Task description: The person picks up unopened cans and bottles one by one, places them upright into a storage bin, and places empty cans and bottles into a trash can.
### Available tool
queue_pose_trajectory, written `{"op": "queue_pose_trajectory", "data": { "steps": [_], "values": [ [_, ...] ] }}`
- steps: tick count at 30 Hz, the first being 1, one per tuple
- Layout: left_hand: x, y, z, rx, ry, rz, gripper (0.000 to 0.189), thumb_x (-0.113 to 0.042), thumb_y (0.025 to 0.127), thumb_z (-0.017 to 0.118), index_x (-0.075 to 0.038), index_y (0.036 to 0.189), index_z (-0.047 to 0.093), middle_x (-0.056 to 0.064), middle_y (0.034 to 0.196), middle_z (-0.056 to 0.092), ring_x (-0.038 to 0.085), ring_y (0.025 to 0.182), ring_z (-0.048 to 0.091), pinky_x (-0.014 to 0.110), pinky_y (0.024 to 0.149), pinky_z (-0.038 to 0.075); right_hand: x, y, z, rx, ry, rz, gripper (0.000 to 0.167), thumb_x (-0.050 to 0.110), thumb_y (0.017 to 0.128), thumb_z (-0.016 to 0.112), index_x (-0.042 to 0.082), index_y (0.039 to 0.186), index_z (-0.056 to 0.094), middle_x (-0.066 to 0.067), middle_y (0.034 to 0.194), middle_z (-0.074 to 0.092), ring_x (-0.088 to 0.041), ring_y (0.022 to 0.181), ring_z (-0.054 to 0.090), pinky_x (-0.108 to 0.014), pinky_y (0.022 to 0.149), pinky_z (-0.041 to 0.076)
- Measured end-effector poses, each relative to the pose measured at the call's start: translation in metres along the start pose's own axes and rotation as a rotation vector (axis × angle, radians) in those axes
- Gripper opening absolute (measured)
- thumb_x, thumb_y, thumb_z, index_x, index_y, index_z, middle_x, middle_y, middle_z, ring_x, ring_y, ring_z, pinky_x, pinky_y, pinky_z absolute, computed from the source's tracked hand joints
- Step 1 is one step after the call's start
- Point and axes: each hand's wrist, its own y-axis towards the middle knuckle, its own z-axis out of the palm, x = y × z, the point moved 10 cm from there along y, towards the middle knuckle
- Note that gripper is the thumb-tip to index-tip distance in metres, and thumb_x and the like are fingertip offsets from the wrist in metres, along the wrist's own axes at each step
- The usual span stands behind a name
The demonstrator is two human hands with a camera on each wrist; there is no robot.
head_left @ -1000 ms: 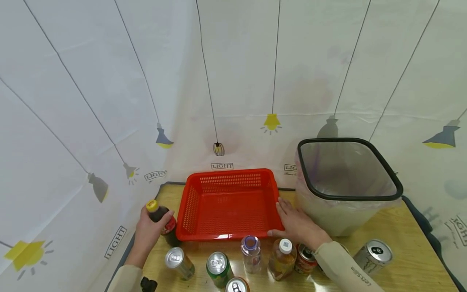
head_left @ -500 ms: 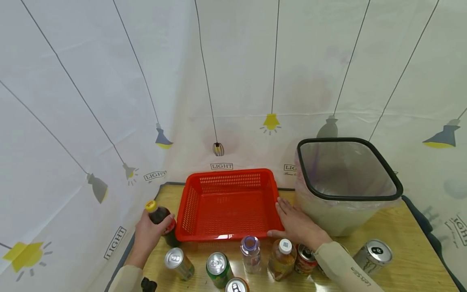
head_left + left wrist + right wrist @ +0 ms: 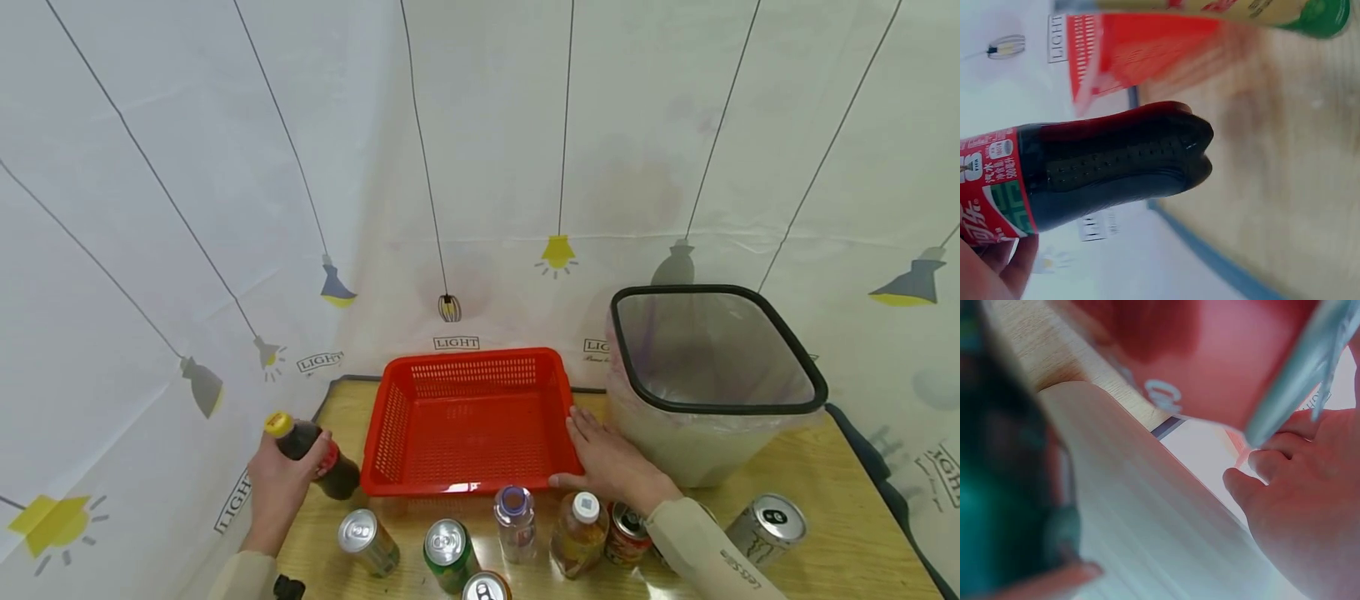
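My left hand [image 3: 279,483] grips a dark cola bottle [image 3: 339,477] with a yellow cap and red label, tilted with its cap toward the left. In the left wrist view the base of the cola bottle [image 3: 1116,159] points over the table, and fingers [image 3: 1019,265] curl round the label. My right hand [image 3: 617,460] lies with fingers extended on the right rim of the red basket [image 3: 472,425], which holds nothing. A red can [image 3: 628,533] stands just below the right wrist; in the right wrist view this red can [image 3: 1210,362] looms close to the lens.
Along the near side of the table [image 3: 840,492] stand a silver-gold can [image 3: 369,542], a green can [image 3: 450,554], an orange-rimmed can [image 3: 487,587], a purple-capped clear bottle [image 3: 516,525] and a white-capped bottle [image 3: 581,533]. A lined bin [image 3: 675,442] and grey can [image 3: 765,529] are at right.
My left hand has moved left with the cola bottle, which now tilts more and has come away from the basket's left side. The right hand has stayed on the basket rim.
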Motion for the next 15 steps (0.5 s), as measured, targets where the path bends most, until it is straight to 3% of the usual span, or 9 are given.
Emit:
{"op": "queue_pose_trajectory", "data": {
  "steps": [7,15],
  "values": [
    [-0.035,0.000,-0.031,-0.136,0.042,0.074,0.047,-0.034,0.088,0.079,-0.001,0.113,0.056,0.021,0.098,0.067,0.039,0.086,0.064,0.047,0.071,0.049,-0.001,0.001,0.002,0.004,-0.011,0.013,0.104,0.065,0.090,0.067,-0.008,0.157,0.034,-0.026,0.165,0.027,-0.042,0.154,0.023,-0.061,0.121,0.025],
    [-0.089,-0.003,-0.049,-0.191,0.006,0.198,0.042,-0.031,0.089,0.077,-0.001,0.112,0.059,0.016,0.093,0.067,0.031,0.076,0.062,0.029,0.060,0.047,-0.002,0.000,0.002,-0.002,-0.016,0.017,0.104,0.064,0.091,0.067,-0.008,0.157,0.033,-0.025,0.166,0.026,-0.042,0.154,0.022,-0.060,0.122,0.024]
  ]
}}
